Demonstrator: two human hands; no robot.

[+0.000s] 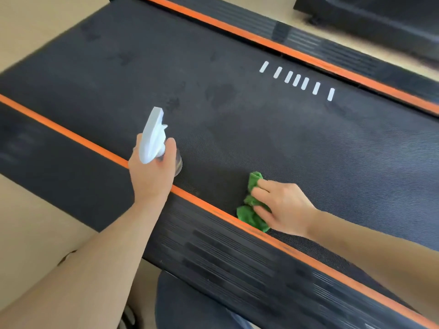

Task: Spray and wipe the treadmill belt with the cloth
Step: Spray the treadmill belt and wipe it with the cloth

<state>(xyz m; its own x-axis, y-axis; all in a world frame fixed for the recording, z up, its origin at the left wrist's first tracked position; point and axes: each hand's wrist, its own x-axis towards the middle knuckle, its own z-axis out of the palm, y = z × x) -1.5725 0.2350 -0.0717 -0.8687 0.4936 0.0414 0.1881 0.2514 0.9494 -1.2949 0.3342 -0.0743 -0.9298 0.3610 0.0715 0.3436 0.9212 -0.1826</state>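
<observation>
The left hand [152,172] is wrapped round the neck of the spray bottle [154,136], its grip clamped on it, and holds it just above the belt [237,129] over the near orange strip [95,144]. The white nozzle points up the belt toward the darker patches [221,95], which look like wet spray, though blur makes that uncertain. To spray well from here, keep the nozzle aimed at the dry belt beyond those patches and mist lightly, so nothing pools or runs under the strip.

Right of the bottle, the green cloth [251,210] lies bunched on the belt, touching the same orange strip at its near edge. The right hand [282,205] presses on it with fingers spread flat, grip apart rather than curled round it. The wiping seems to be the step in hand: press evenly and draw the cloth in long overlapping strokes away from the strip across to the white marks [297,80] on the far side. Spreading the cloth flatter would cover more belt per pass, and turning to a clean face should help once it picks up dirt.
</observation>
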